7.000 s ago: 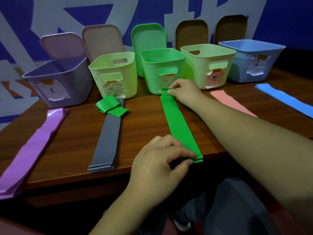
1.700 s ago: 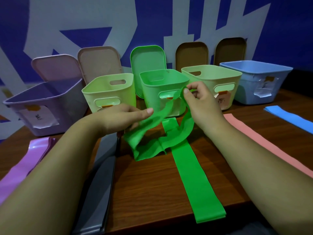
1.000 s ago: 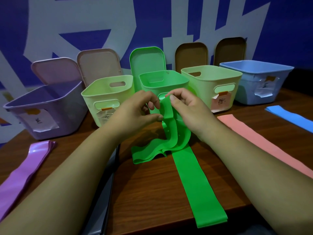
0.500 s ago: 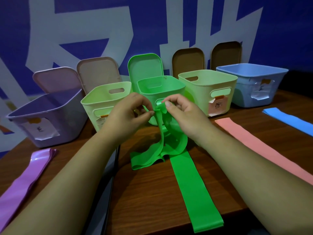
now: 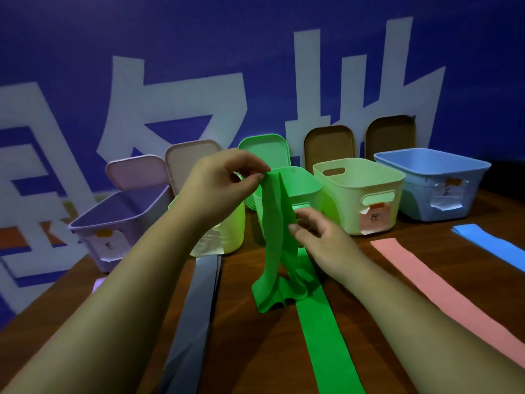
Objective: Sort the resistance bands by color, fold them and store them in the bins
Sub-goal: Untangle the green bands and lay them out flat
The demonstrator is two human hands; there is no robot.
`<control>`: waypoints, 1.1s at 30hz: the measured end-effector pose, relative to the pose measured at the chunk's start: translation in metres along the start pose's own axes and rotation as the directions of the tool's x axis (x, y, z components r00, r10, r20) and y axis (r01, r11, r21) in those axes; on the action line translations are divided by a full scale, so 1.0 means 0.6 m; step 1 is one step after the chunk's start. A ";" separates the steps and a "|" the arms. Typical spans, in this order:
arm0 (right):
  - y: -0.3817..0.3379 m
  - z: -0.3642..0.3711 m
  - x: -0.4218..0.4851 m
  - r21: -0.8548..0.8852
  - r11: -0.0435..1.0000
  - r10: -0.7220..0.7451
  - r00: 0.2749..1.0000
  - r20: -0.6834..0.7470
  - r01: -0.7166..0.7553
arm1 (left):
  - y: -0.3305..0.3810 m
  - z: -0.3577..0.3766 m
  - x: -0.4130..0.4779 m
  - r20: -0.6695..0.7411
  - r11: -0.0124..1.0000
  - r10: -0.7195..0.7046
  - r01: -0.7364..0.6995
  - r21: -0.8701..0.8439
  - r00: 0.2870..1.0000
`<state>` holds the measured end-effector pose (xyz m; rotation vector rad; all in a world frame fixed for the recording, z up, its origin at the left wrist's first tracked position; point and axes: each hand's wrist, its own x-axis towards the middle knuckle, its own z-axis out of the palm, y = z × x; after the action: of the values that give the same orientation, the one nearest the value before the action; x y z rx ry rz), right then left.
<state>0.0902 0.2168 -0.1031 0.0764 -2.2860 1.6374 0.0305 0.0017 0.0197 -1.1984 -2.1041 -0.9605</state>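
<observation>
Bands are lying flat nearest to me on the table (image 5: 255, 351): a grey band (image 5: 196, 302), a flat green band (image 5: 326, 336), a pink band (image 5: 420, 280) and a blue band (image 5: 491, 243), each pointing its length toward the bins, I think so the colours are not mixing. Beyond them the left hand (image 5: 216, 186) is pinching the top of a second green band (image 5: 272, 228) between thumb and forefinger, so its long axis is hanging upright and its lower end is crumpling on the wood. The right hand (image 5: 324, 237), fingers partly curled, is gripping it at mid-height, probably to straighten it for folding. Just behind, the green bin (image 5: 308, 191) is standing open.
</observation>
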 end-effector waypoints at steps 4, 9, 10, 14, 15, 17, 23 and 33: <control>-0.008 0.001 -0.007 0.024 0.999 0.028 0.999 0.037 -0.029 | 0.030 -0.021 0.030 -0.005 0.997 0.020 -0.020 0.080 1.000; -0.017 -0.003 -0.014 0.069 0.995 0.064 0.996 0.069 -0.068 | 0.058 -0.036 0.065 -0.061 0.993 -0.057 0.062 0.096 0.997; -0.019 -0.003 -0.016 0.070 0.995 0.070 0.995 0.074 -0.076 | 0.063 -0.038 0.072 -0.078 0.992 -0.074 0.081 0.093 0.994; -0.016 -0.002 -0.017 0.115 0.986 0.112 0.989 0.098 -0.123 | 0.081 -0.046 0.094 -0.115 0.989 -0.120 0.129 0.074 0.986; -0.021 -0.002 -0.020 0.122 0.981 0.138 0.985 0.103 -0.150 | 0.084 -0.048 0.099 -0.127 0.988 -0.134 0.142 0.059 0.983; -0.030 -0.003 -0.025 0.146 0.970 0.174 0.976 0.130 -0.193 | 0.085 -0.050 0.109 -0.150 0.984 -0.174 0.179 0.018 0.973; -0.035 -0.005 -0.041 0.120 0.966 0.198 0.953 0.227 -0.229 | 0.071 -0.055 0.127 -0.191 0.961 -0.275 0.274 -0.030 0.942; -0.054 -0.001 -0.064 -0.079 0.980 0.198 0.953 0.231 -0.184 | 0.048 -0.060 0.139 -0.189 0.915 -0.397 0.371 -0.160 0.898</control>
<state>0.1342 0.2010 -0.0845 0.0404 -2.5904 1.7378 0.0204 0.0251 0.1114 -0.6953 -2.1677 -1.3459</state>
